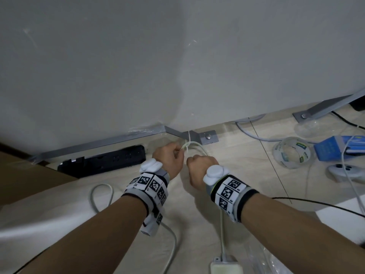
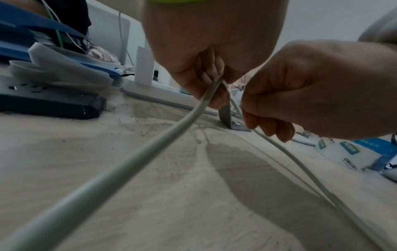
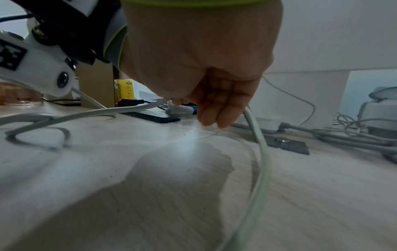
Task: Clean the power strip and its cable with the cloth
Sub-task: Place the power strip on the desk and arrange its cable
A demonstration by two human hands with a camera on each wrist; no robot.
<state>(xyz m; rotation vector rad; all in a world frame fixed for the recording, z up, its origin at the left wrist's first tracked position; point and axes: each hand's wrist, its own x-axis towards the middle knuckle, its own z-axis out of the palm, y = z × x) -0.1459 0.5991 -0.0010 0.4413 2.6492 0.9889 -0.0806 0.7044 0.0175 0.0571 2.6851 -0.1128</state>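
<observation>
A white cable (image 1: pixel 192 144) loops on the pale floor in front of a metal bracket (image 1: pixel 207 136). My left hand (image 1: pixel 177 153) pinches one strand of the cable (image 2: pixel 150 144) in its curled fingers. My right hand (image 1: pixel 194 160), a fist close beside it, grips another strand (image 3: pixel 261 152). The cable runs back under my right arm to a white power strip (image 1: pixel 226 266) at the bottom edge. A black power strip (image 1: pixel 102 161) lies left of my hands along the wall. I see no cloth in any view.
A tape roll (image 1: pixel 292 153), a blue box (image 1: pixel 335 147) and a white controller (image 1: pixel 347 171) lie to the right. A cardboard box (image 1: pixel 25 178) stands at the left. Dust specks (image 2: pixel 146 129) dot the floor near the black strip. More grey cables (image 3: pixel 343 135) lie by the wall.
</observation>
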